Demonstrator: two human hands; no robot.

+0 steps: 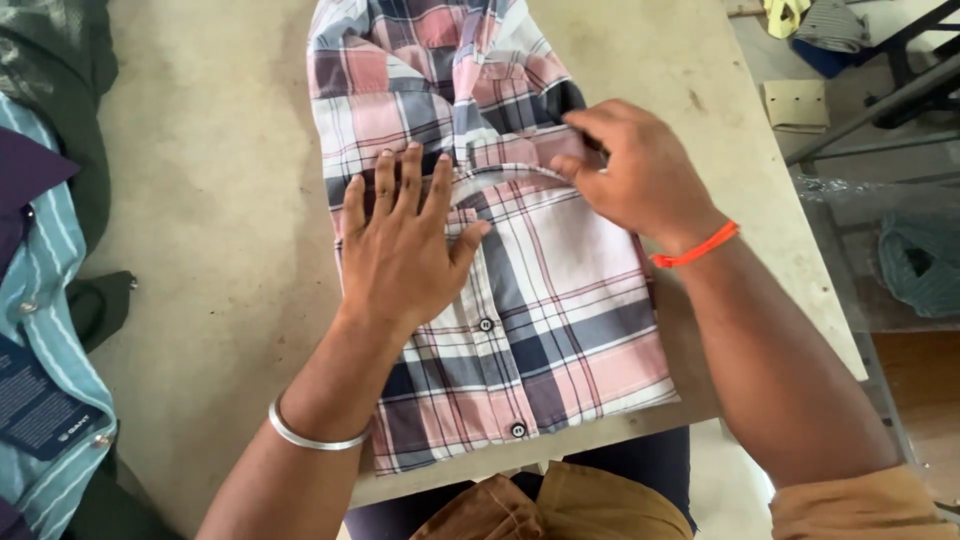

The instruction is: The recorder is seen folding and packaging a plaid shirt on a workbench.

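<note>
Pale, scuffed worktable (220, 200) carries a folded pink, grey and white plaid shirt (560, 330) at its near edge, soft, light cloth that looks apt to slide out of its folds unless pinned flat. Left hand (400, 250) presses spread on the placket while right hand (630, 170) pinches the collar (500, 178), the firmest grip. Shirt's far end and underside fold go unseen, as does most of a striped blue shirt (45, 330) at left.
</note>
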